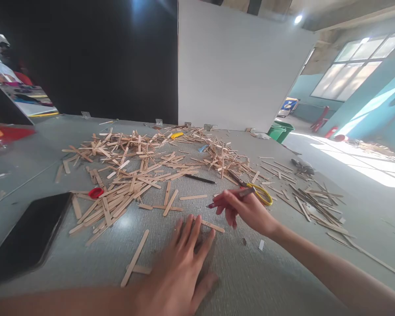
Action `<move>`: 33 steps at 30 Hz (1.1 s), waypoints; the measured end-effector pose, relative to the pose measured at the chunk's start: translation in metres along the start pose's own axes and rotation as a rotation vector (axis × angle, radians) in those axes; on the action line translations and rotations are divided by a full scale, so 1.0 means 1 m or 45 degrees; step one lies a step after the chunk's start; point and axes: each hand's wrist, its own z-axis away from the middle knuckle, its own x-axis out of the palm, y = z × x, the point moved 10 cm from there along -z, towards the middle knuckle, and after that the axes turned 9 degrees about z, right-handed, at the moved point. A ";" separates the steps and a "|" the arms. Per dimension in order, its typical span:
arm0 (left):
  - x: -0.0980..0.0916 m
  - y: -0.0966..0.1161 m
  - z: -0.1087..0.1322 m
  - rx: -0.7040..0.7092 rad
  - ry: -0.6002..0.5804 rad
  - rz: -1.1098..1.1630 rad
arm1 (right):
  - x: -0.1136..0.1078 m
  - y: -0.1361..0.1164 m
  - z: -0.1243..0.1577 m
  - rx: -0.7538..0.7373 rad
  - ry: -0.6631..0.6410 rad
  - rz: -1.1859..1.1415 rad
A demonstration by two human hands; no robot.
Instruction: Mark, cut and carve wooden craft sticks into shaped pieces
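My left hand [184, 259] lies palm down on the grey table with its fingers spread. Its fingertips touch one end of a wooden craft stick [212, 226] that bears small dark marks. Just beyond it, my right hand [242, 206] grips a slim pen-like tool [248, 192], its pointed end aimed left above the table. Whether this is a pen or a craft knife I cannot tell. Scissors [263, 196] with yellow handles lie partly behind the right hand. A black pen [199, 179] rests farther back. Loose craft sticks [170, 202] lie beyond my left fingers.
Heaped craft sticks [128, 188] spread over the table's left and middle, with another pile [224, 158] farther right. A dark phone-like slab [29, 232] and a red cap [95, 192] lie at left. Thin strips [309, 206] lie right. Black and white panels [243, 66] close off the back.
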 end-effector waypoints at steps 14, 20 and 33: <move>-0.002 0.005 0.000 0.057 0.034 -0.022 | 0.017 0.037 0.011 0.010 -0.021 -0.063; -0.005 0.007 -0.001 0.100 0.088 -0.060 | 0.033 0.045 0.016 0.117 -0.118 -0.080; -0.004 0.012 -0.007 0.143 0.035 -0.093 | 0.027 0.041 0.017 0.047 -0.023 0.229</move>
